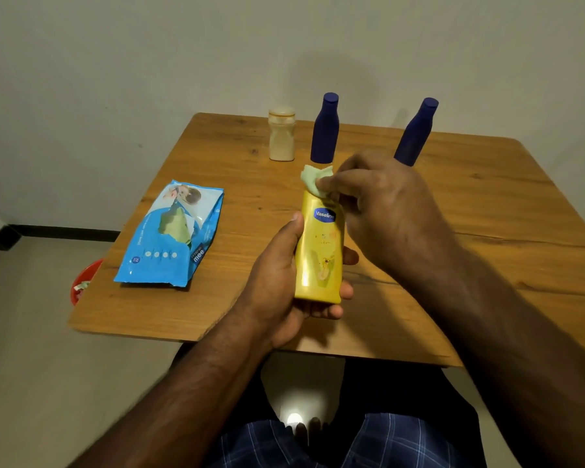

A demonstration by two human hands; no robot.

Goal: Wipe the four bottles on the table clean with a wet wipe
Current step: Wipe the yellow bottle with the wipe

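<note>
Left hand (277, 285) grips yellow bottle (320, 251) low; right hand (382, 204) pinches wet wipe (313, 180) at cap; light, slick plastic, prob best held mid-body

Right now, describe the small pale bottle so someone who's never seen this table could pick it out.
Look to the far edge of the wooden table, near the wall. Three bottles stand there; the small cream bottle is leftmost, beside the nearer dark blue bottle. It is the only short, squat, pale one, with a wide rounded cap.
</note>
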